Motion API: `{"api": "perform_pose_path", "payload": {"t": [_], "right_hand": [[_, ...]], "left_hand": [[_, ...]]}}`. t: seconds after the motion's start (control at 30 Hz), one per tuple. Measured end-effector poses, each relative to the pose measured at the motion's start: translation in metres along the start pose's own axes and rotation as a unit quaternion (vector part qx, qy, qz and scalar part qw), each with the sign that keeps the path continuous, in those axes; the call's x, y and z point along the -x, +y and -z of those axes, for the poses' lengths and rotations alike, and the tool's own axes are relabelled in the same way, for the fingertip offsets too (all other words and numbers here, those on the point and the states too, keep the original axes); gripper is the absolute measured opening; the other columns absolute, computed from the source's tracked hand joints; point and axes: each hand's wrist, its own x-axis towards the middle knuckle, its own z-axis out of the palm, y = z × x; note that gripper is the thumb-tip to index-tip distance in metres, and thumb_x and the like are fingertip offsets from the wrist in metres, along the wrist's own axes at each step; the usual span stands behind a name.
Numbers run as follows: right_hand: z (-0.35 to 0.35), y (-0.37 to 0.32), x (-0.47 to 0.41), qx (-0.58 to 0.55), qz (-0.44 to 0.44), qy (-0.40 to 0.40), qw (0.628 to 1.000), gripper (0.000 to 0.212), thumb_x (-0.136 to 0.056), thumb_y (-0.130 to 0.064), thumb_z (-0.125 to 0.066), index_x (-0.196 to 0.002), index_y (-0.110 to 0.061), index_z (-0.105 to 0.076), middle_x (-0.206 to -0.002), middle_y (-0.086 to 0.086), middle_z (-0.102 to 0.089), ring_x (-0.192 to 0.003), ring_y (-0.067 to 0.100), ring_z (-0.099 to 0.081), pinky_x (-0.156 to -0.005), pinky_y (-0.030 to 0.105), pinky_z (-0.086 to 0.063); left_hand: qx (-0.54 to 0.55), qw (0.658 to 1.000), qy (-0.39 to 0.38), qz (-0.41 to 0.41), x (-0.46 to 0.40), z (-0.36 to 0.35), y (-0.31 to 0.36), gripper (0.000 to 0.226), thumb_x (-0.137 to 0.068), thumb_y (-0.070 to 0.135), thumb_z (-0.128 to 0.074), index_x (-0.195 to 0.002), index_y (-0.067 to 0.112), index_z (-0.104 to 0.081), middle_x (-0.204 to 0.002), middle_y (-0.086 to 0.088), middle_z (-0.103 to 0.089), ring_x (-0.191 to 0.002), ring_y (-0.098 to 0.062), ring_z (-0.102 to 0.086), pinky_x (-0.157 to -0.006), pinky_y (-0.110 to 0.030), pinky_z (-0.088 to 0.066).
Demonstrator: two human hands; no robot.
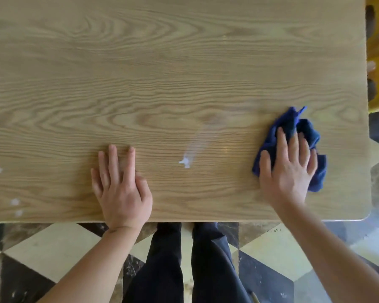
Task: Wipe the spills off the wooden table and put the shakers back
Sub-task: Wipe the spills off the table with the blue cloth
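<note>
Two flat hands: right hand (288,169) on blue cloth (298,130).

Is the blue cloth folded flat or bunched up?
Bunched up. The blue cloth shows crumpled lumps and loose corners sticking out around the right hand pressing it.

Bright, even daylight falls on the pale wood-grain tabletop (162,73), leaving faint shadows. The frame is slightly soft, with wide-angle bending at its edges.

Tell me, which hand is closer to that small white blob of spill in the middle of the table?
The left hand is nearer; it lies flat just left of the white blob. The right hand presses the blue cloth farther off to its right.
</note>
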Motion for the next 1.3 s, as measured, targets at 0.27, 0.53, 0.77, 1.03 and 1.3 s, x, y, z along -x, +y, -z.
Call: {"api": "perform_pose_path", "payload": {"t": [0.27, 0.53, 0.77, 1.03, 1.3], "right_hand": [[-0.033, -0.117, 0.089, 0.001, 0.348, -0.083, 0.934, 0.053, -0.101, -0.045, -0.041, -0.152, -0.028, -0.039, -0.164, -0.001, -0.026, -0.151, 0.023, -0.025, -0.124, 0.049, -0.011], [-0.008, -0.081, -0.056, 0.046, 0.292, -0.014, 0.955, 0.064, -0.087, -0.062, -0.044, -0.147, -0.039, -0.041, -0.161, -0.005, -0.032, -0.147, 0.021, -0.029, -0.116, 0.062, -0.013], [0.040, 0.031, -0.156, -0.005, -0.064, 0.011, 0.998, 0.067, -0.093, -0.059, -0.027, -0.155, -0.036, -0.021, -0.167, -0.004, -0.011, -0.154, 0.020, -0.007, -0.119, 0.064, -0.002], [-0.007, -0.155, -0.114, -0.033, 0.141, 0.032, 0.989, 0.062, -0.093, -0.055, -0.037, -0.151, -0.031, -0.038, -0.162, 0.001, -0.029, -0.150, 0.025, -0.021, -0.117, 0.065, -0.005], [-0.036, -0.125, 0.055, -0.005, 0.391, -0.056, 0.919, 0.055, -0.099, -0.052, -0.043, -0.148, -0.029, -0.042, -0.163, 0.000, -0.030, -0.147, 0.022, -0.031, -0.123, 0.056, -0.009]], "left_hand": [[0.012, 1.000, 0.007, -0.003, -0.002, 0.002, -0.002, 0.058, -0.093, 0.025, -0.037, -0.151, 0.024, -0.041, -0.165, -0.007, -0.024, -0.154, -0.030, -0.016, -0.123, -0.055, -0.012], [0.004, 1.000, -0.010, 0.018, -0.002, 0.002, 0.001, 0.060, -0.092, 0.027, -0.033, -0.151, 0.027, -0.039, -0.166, -0.005, -0.022, -0.155, -0.027, -0.012, -0.124, -0.052, -0.010], [-0.004, 1.000, -0.014, 0.011, -0.002, 0.001, 0.003, 0.062, -0.091, 0.027, -0.032, -0.152, 0.025, -0.037, -0.166, -0.008, -0.021, -0.155, -0.029, -0.011, -0.124, -0.054, -0.010], [-0.027, 0.999, -0.018, 0.018, -0.002, 0.002, 0.005, 0.064, -0.088, 0.029, -0.032, -0.151, 0.024, -0.039, -0.165, -0.008, -0.024, -0.154, -0.029, -0.014, -0.124, -0.054, -0.012], [-0.026, 0.999, -0.012, 0.023, -0.001, 0.002, 0.006, 0.067, -0.083, 0.024, -0.035, -0.150, 0.026, -0.039, -0.165, -0.005, -0.024, -0.154, -0.027, -0.016, -0.123, -0.054, -0.014]]}}
